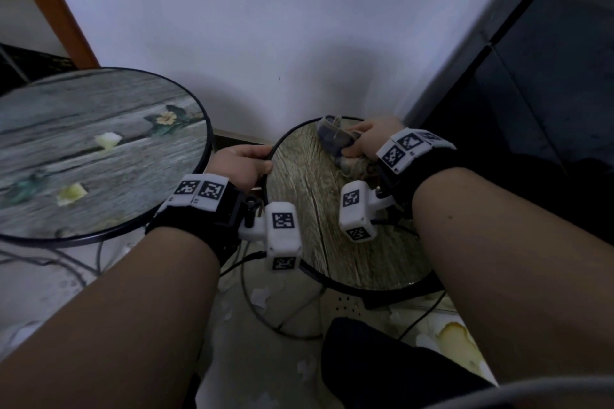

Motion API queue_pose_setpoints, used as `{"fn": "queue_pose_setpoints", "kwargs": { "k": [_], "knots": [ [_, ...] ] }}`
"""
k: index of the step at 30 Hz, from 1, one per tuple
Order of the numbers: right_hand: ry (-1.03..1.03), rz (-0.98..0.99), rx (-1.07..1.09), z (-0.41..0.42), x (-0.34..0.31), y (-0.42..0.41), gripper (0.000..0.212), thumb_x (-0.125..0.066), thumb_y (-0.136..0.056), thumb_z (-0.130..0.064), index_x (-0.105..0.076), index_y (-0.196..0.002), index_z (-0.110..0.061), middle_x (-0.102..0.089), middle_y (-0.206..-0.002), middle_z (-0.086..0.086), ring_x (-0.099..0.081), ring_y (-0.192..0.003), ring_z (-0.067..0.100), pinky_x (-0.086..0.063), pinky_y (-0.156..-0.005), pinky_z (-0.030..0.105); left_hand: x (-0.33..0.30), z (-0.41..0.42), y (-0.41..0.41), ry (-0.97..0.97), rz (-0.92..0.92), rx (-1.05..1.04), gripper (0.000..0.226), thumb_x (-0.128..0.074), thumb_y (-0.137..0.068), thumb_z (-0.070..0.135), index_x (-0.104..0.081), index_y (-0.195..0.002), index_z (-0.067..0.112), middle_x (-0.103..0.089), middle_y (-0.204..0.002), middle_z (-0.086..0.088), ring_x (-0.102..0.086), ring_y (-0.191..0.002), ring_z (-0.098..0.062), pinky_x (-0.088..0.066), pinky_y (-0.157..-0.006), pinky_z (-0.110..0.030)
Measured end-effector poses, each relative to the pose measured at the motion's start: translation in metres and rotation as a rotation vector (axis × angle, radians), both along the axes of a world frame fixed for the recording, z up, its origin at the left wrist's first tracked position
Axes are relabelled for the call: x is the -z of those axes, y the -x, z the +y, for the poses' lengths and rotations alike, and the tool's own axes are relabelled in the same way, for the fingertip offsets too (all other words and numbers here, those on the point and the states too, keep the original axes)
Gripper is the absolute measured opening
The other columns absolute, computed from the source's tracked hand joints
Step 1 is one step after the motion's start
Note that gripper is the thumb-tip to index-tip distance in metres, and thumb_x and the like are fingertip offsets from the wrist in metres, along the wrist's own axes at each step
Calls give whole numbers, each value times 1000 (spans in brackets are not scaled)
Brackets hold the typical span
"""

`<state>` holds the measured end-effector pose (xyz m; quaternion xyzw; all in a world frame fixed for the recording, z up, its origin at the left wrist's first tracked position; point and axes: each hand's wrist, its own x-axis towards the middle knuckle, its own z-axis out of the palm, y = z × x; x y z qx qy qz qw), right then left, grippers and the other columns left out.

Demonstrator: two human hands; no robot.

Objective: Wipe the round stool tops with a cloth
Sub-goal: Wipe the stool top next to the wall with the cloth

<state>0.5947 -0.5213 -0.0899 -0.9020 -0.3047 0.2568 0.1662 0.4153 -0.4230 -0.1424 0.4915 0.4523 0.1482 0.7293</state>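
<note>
Fingers of the right hand (372, 139) are curled around a crumpled grey cloth (335, 139), pressing it down onto the far part of a small round stool top (315, 209) with a brown wood-grain print and a thin black rim. Fingers and thumb of the left hand (244, 164) are hooked over that same stool's left rim, gripping the edge. Both wrists wear black straps carrying white blocks printed with black-and-white square markers; one such block (282, 236) juts from the left wrist over the near left part of the stool, and another (357, 209) hangs from the right wrist above the stool's middle. Bare forearms run from the wrists toward the near edge of the view.

To the left, just beside the small stool, sits a larger round stool top (83, 156) with a grey plank pattern and a printed yellow flower. Two pale scraps (108, 141) lie on it, one near its middle and one nearer the viewer. A plain white wall (265, 26) stands behind both stools. Dark cables (282, 319) loop across the pale floor beneath them, among small white scraps.
</note>
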Motion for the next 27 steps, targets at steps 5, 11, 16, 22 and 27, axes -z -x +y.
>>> {"fn": "queue_pose_setpoints", "kwargs": {
  "k": [5,11,16,22,27],
  "knots": [
    [-72,52,66,-12,5,7,44,-77,-74,-12,-68,-116,-21,-64,-93,-7,-57,-84,8,-49,-83,25,1,-1,0,-8,-7,7,29,-52,-90,-4,-64,-112,11,-64,-75,-3,-58,-61,-17,-49,-57,-26],
    [-135,151,135,-23,9,15,44,-75,-74,-1,-68,-115,-17,-67,-98,-2,-57,-87,9,-45,-76,21,0,-4,3,-20,-14,13,29,-52,-91,-2,-64,-114,10,-64,-79,-4,-59,-63,-17,-50,-56,-23],
    [-108,140,124,-35,4,25,47,-74,-76,-3,-65,-121,-15,-67,-106,0,-56,-93,9,-45,-75,15,1,-10,3,-59,-46,-1,30,-50,-91,-4,-63,-117,6,-64,-71,0,-60,-51,-11,-49,-46,-19],
    [-130,143,160,-52,1,39,45,-72,-78,-3,-65,-120,-15,-66,-102,-2,-54,-90,7,-43,-55,5,2,-14,11,-86,-23,29,30,-49,-93,-1,-61,-120,7,-61,-76,-3,-56,-63,-16,-50,-52,-22],
    [-117,126,155,-57,5,45,47,-73,-77,-5,-64,-122,-16,-66,-108,-2,-54,-94,9,-40,-78,17,6,-18,20,-102,37,63,33,-53,-93,5,-58,-125,10,-63,-92,-8,-56,-64,-16,-48,-41,-16]
  ]
}}
